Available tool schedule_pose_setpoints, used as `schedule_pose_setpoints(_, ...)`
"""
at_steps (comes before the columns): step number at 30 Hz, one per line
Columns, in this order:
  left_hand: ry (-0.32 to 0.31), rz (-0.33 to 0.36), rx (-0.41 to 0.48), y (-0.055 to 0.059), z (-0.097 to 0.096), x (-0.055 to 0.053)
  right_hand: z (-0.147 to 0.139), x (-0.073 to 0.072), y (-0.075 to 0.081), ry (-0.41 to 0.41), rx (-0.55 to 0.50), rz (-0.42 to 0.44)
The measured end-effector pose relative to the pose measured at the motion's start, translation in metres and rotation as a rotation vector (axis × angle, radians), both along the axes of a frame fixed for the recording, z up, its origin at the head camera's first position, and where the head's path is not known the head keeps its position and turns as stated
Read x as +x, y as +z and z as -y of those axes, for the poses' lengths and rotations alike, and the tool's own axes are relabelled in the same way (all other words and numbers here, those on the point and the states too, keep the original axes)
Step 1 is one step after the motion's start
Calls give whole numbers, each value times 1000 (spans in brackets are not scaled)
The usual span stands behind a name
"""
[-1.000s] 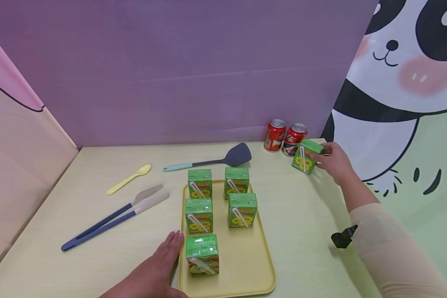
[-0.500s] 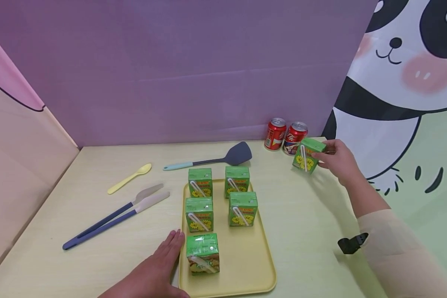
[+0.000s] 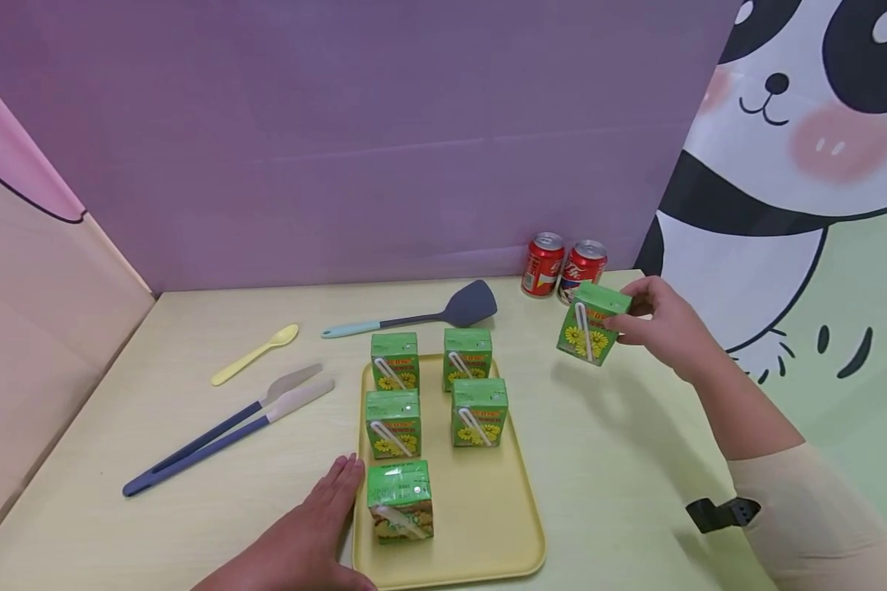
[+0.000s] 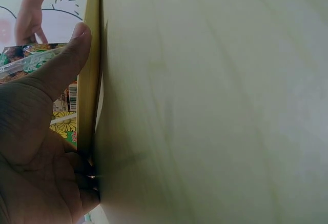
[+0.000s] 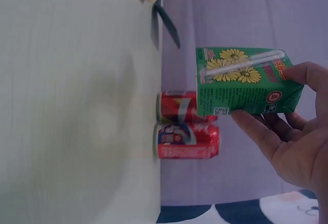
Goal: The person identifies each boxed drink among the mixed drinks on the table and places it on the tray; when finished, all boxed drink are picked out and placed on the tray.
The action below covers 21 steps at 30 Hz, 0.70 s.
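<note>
My right hand holds a green juice carton by its right side, tilted and raised off the table. In the right wrist view, thumb and fingers grip one end of this carton, which shows yellow flowers and a white straw. A yellow tray lies in front of me with several similar cartons standing on it, including a carton at right and a browner-fronted carton nearest me. My left hand rests against the tray's left edge, fingers straight. The left wrist view shows its thumb beside the rim.
Two red cans stand at the back right, partly behind the held carton. A spatula lies beyond the tray. Left of the tray are a yellow spoon and blue-handled tongs. A purple backdrop rises behind the table.
My right hand has lifted the carton away from beside the cans and brought it toward me and slightly left. The left hand and the tray have stayed in place.
</note>
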<state>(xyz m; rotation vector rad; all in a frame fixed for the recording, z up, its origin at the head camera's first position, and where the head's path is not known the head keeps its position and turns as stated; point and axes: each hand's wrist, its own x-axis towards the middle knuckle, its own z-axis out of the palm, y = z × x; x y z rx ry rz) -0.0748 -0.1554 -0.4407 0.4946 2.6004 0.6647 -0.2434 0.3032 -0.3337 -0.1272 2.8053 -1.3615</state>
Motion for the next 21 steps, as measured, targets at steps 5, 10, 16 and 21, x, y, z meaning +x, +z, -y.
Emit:
schedule_pose_setpoints(5,-3,-5,5,0,1,1,13,24,9,84,20,9)
schedule_pose_setpoints(10,6,16,4,0,-1,0,26,48,7,173,59,-21)
schedule_pose_setpoints(16,18,36,3,0,-1,0,44,76,-3,301,12,-37)
schedule_pose_setpoints(21,13,18,12,1,-1,1,58,96,-10,391,-77,-1)
